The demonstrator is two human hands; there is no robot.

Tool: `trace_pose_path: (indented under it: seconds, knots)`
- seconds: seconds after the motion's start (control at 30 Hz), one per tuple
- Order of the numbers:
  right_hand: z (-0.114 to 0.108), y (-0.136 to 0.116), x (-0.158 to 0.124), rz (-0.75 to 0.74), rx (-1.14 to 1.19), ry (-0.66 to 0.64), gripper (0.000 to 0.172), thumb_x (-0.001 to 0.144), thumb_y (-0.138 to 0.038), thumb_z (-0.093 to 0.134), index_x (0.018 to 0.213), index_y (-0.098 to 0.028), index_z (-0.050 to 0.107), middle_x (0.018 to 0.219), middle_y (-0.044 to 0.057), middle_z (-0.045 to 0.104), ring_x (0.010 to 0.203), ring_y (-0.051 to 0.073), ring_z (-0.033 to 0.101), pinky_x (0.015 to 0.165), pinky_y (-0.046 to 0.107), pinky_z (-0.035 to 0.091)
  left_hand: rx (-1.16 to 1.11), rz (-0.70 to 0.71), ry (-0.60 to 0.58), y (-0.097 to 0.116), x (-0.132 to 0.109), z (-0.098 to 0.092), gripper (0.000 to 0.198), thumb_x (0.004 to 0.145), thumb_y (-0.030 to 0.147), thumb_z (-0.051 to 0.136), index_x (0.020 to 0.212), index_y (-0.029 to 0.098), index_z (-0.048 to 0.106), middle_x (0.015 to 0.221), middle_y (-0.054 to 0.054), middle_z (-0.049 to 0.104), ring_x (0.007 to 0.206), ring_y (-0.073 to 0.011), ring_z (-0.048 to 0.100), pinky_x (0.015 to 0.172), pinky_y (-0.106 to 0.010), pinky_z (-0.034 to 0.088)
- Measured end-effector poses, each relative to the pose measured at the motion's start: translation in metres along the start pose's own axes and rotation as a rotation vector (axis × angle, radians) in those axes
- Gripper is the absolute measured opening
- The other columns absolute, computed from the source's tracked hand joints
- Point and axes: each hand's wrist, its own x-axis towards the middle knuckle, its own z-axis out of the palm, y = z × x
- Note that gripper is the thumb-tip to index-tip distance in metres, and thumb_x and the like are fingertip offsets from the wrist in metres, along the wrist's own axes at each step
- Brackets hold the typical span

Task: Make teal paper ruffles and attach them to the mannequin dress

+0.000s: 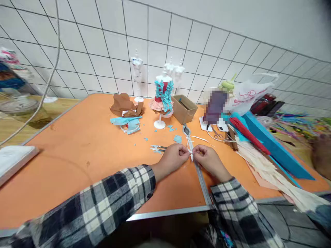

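Both my hands meet over the seam of the orange table (77, 148). My left hand (172, 159) and my right hand (208, 159) each pinch a thin white strip (190, 147) between the fingertips, fingers closed. The strip runs up and away from my hands toward a grey curved piece (186, 130). Small thread snips (158, 148) lie just left of my left hand. A bit of turquoise paper (177, 138) lies beyond my hands.
A mini mannequin in a turquoise and red dress (163, 96) stands at the back, with bare white mannequins (137, 69) behind. A cardboard box (184, 109), brown cloth (124, 104), scissors (218, 134), a phone (216, 106) and rolled coloured paper (261, 141) lie at right.
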Motion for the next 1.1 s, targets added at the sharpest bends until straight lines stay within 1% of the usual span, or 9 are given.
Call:
trace_pose_path:
  seconds: [0.1,0.2,0.3,0.4,0.47,0.67,0.77,0.93,1.1]
  knots:
    - [0.000,-0.003,0.000,-0.017,0.009,0.002,0.015,0.066,-0.029,0.054,0.073,-0.017,0.059,0.059,-0.004,0.051,0.053,0.010,0.043,0.050,0.022,0.031,0.006,-0.015,-0.002,-0.001,-0.002,0.001,0.009,0.074,0.017,0.060,0.074,0.015,0.069,0.071,-0.001,0.068,0.064,-0.0123,0.058,0.060,-0.021,0.042]
    - [0.000,-0.006,-0.001,-0.005,0.084,0.003,0.012,0.063,-0.027,0.054,0.070,-0.017,0.058,0.058,-0.005,0.048,0.053,0.009,0.041,0.049,0.021,0.030,0.016,-0.031,-0.005,0.001,-0.003,0.000,0.006,0.071,0.017,0.061,0.071,0.016,0.067,0.068,0.001,0.066,0.061,-0.0118,0.056,0.057,-0.021,0.041]
    - [-0.001,-0.007,-0.003,0.052,0.214,0.008,0.011,0.063,-0.027,0.055,0.069,-0.019,0.056,0.054,-0.008,0.042,0.047,0.007,0.035,0.044,0.020,0.025,0.026,-0.053,-0.016,0.003,-0.003,-0.001,0.005,0.069,0.019,0.062,0.068,0.016,0.065,0.063,0.002,0.062,0.059,-0.0118,0.055,0.054,-0.022,0.039]
    - [-0.003,-0.007,-0.003,0.141,0.337,-0.021,0.012,0.064,-0.029,0.057,0.072,-0.020,0.053,0.049,-0.010,0.038,0.040,0.006,0.027,0.039,0.020,0.018,0.028,-0.064,-0.020,0.004,-0.003,-0.001,0.006,0.069,0.021,0.062,0.067,0.016,0.064,0.062,0.002,0.061,0.058,-0.0117,0.054,0.054,-0.022,0.039]
    - [-0.003,-0.006,-0.003,0.172,0.386,-0.041,0.014,0.065,-0.031,0.059,0.074,-0.021,0.052,0.047,-0.011,0.037,0.038,0.005,0.026,0.038,0.019,0.017,0.026,-0.070,-0.021,0.004,-0.003,-0.001,0.005,0.069,0.021,0.062,0.067,0.016,0.064,0.062,0.002,0.061,0.058,-0.0116,0.053,0.054,-0.022,0.039]
    - [0.000,-0.008,-0.002,0.184,0.429,-0.006,0.017,0.065,-0.032,0.060,0.074,-0.021,0.051,0.046,-0.012,0.039,0.036,0.004,0.028,0.036,0.018,0.018,0.047,-0.107,-0.053,0.009,-0.003,-0.002,0.005,0.068,0.019,0.060,0.064,0.017,0.062,0.059,0.003,0.059,0.056,-0.0116,0.053,0.052,-0.022,0.037]
    - [0.001,-0.007,-0.001,0.184,0.423,0.019,0.016,0.065,-0.031,0.060,0.074,-0.021,0.052,0.046,-0.011,0.040,0.037,0.004,0.029,0.035,0.018,0.019,0.078,-0.088,-0.055,0.010,-0.003,-0.003,0.006,0.068,0.017,0.060,0.062,0.017,0.061,0.061,0.003,0.059,0.057,-0.0117,0.053,0.052,-0.022,0.037]
    - [-0.002,-0.005,0.002,0.152,0.450,0.099,0.014,0.065,-0.028,0.059,0.074,-0.021,0.050,0.047,-0.011,0.039,0.038,0.005,0.029,0.035,0.017,0.023,0.153,-0.031,-0.078,0.009,-0.004,-0.003,0.007,0.067,0.014,0.058,0.061,0.017,0.060,0.066,0.001,0.060,0.061,-0.0125,0.054,0.055,-0.023,0.038]
    - [-0.005,-0.001,0.004,0.144,0.478,0.106,0.013,0.067,-0.027,0.058,0.075,-0.021,0.050,0.048,-0.010,0.040,0.040,0.005,0.032,0.035,0.016,0.025,0.159,-0.014,-0.081,0.008,-0.005,-0.004,0.006,0.067,0.014,0.059,0.061,0.017,0.060,0.067,0.001,0.061,0.062,-0.0135,0.055,0.055,-0.024,0.039]
